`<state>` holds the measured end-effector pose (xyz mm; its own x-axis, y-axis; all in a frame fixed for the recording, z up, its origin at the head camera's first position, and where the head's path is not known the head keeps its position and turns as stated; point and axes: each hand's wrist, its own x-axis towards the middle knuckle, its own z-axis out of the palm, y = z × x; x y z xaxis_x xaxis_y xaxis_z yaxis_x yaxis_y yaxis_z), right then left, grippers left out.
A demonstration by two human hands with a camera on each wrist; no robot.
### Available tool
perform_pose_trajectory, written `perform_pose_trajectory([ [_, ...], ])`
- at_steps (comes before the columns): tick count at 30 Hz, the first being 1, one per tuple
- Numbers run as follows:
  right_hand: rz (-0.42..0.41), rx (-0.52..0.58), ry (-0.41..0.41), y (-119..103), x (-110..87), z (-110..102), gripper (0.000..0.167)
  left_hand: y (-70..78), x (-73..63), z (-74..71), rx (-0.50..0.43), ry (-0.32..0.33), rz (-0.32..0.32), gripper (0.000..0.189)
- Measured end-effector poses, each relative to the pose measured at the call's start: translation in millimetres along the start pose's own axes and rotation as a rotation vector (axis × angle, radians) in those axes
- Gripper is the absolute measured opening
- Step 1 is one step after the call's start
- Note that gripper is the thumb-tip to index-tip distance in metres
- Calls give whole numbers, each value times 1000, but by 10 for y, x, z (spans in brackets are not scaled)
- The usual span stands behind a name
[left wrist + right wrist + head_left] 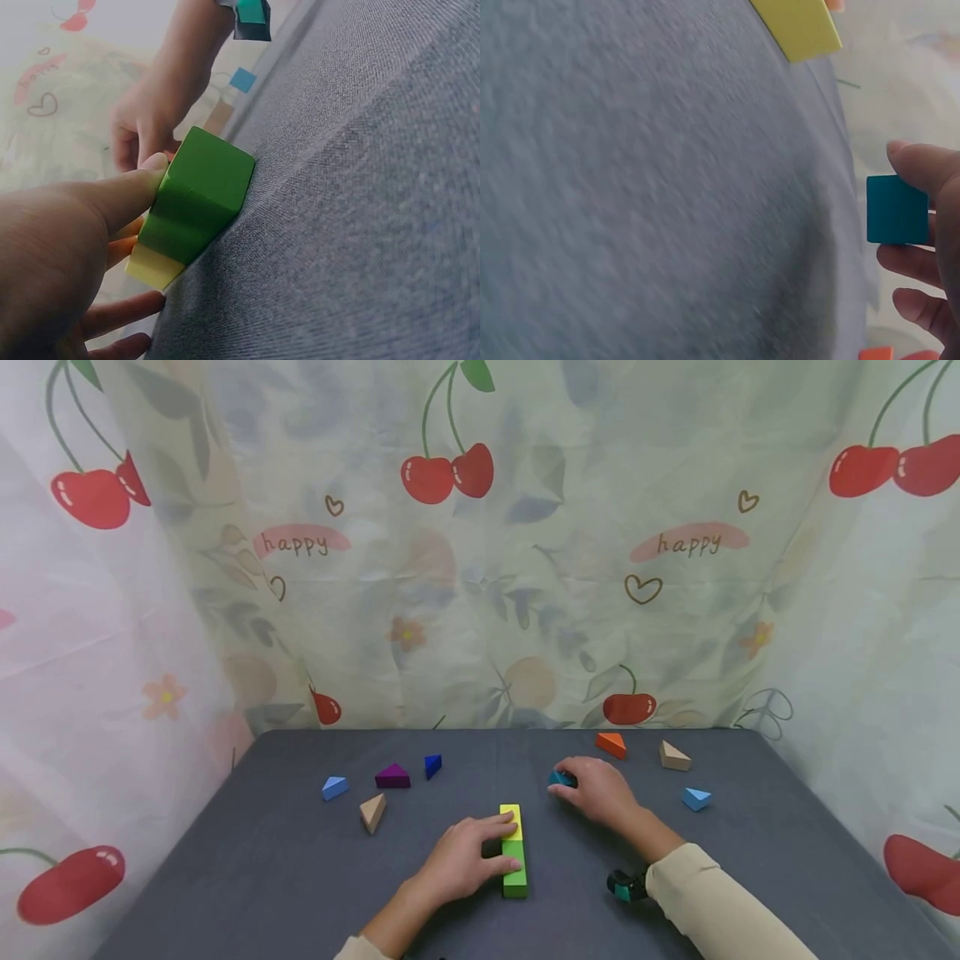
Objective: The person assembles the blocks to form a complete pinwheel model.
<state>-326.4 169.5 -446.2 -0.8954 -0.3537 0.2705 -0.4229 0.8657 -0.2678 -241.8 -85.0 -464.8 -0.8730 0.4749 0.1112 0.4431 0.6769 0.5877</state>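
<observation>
Pinching a teal block (897, 210) between thumb and fingers, the right hand (598, 789) is farther back and to the right of a yellow block (511, 809) and a green block (206, 172), lying end to end on the counter (285, 877). The left hand (460, 858) rests with fingers spread apart, thumb touching the green block, fingertips on the yellow one.

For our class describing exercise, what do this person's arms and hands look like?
The left hand and right hand are ungloved. The right sleeve is long and cream; only the end of a similar left sleeve shows. A black-and-teal device sits beside the right sleeve's end.
</observation>
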Motion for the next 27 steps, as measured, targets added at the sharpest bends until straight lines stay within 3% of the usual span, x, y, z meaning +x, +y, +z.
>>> perform_pose_trajectory([
  [8, 17, 40, 35, -102, 8, 135, 31, -1, -18, -4, 10, 4, 1, 54],
  [27, 74, 65, -3, -329, 78, 334, 34, 22, -9, -27, 41, -12, 10, 56],
])
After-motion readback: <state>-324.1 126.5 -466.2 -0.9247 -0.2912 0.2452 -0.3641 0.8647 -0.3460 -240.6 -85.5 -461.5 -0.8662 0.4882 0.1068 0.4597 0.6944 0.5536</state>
